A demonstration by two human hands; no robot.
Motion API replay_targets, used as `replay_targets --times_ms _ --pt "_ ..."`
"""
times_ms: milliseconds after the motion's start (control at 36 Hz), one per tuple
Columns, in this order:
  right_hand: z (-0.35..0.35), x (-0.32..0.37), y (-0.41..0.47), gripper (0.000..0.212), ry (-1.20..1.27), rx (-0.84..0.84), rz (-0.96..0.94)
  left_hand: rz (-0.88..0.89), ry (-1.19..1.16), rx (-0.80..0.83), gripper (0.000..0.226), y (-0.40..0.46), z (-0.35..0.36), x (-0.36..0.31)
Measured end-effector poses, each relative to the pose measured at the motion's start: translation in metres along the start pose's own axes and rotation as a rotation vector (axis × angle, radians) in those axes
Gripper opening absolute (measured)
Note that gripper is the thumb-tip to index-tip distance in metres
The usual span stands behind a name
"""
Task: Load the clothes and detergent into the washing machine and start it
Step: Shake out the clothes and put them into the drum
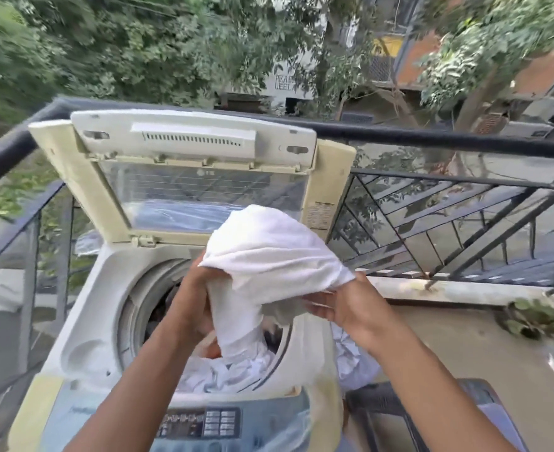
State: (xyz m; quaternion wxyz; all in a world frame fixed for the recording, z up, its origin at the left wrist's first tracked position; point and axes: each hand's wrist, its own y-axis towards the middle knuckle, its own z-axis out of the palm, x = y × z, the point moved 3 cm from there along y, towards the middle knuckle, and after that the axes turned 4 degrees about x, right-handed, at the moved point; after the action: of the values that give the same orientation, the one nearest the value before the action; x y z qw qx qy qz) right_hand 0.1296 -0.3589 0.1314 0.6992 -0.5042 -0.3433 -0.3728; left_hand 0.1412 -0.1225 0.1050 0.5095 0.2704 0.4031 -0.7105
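White bunched terry towel (269, 252), gripped by left hand (192, 296) and right hand (344, 305), hangs directly above the cream top-loading washing machine's open drum (138, 308).

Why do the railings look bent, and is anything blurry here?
Head view: the wide lens bows the railing and tilts the washer; daylight is soft, no hard shadows; trees at the top left smear with motion; the towel in both hands looks sharp; the lid window reflects.

The washing machine (83, 327) stood on a balcony floor (448, 353) beside a dark railing (432, 137). A dark crate (399, 415) sat just right of it. Leaves (530, 318) lay by the floor's edge.
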Motion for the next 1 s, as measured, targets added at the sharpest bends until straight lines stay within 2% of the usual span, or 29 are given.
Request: replay_targets --times_ms 28,83,167,250,361,444,500,556,611,722,833,917,1000 --pt "-0.002 -0.01 0.001 0.034 -0.101 -0.012 0.046 0.002 0.0 -0.021 0.067 0.001 -0.011 -0.001" --pt "-0.002 -0.025 0.003 0.053 -0.256 -0.034 0.118 0.009 0.011 -0.021 0.062 -0.002 -0.021 -0.005" --pt "0.007 -0.035 0.009 0.075 -0.363 -0.05 0.131 0.017 0.047 -0.067 0.044 -0.006 -0.036 -0.01" --pt "0.023 -0.033 0.018 0.072 -0.37 -0.057 0.038 -0.007 0.037 -0.127 0.047 -0.003 -0.057 -0.011" --pt "0.047 -0.035 0.032 0.08 -0.324 0.197 -0.081 -0.069 -0.059 -0.271 0.043 0.002 -0.079 -0.009" --pt "0.068 -0.048 0.046 0.093 -0.328 0.39 -0.085 -0.117 -0.139 -0.233 0.04 0.003 -0.076 -0.005" --pt "0.084 -0.063 0.057 0.096 -0.382 0.425 -0.054 -0.187 -0.201 -0.202 0.041 0.003 -0.075 0.004" --pt "0.096 -0.083 0.072 0.097 -0.381 0.37 0.014 -0.29 -0.22 -0.185 0.046 0.004 -0.079 0.02" --pt "0.101 -0.108 0.089 0.098 -0.355 0.229 0.099 -0.37 -0.173 -0.215 0.054 0.006 -0.089 0.036" --pt "0.091 -0.166 0.123 0.083 -0.247 -0.038 0.337 -0.52 -0.051 -0.269 0.059 0.009 -0.122 0.062" --pt "0.086 -0.201 0.134 0.046 -0.148 -0.079 0.468 -0.678 0.102 -0.329 0.051 0.009 -0.149 0.077" --pt "0.088 -0.215 0.143 0.056 -0.151 -0.123 0.509 -0.686 0.209 -0.357 0.04 0.011 -0.157 0.082" --pt "0.102 -0.211 0.158 0.058 -0.222 -0.087 0.478 -0.574 0.389 -0.429 0.038 0.017 -0.166 0.08"
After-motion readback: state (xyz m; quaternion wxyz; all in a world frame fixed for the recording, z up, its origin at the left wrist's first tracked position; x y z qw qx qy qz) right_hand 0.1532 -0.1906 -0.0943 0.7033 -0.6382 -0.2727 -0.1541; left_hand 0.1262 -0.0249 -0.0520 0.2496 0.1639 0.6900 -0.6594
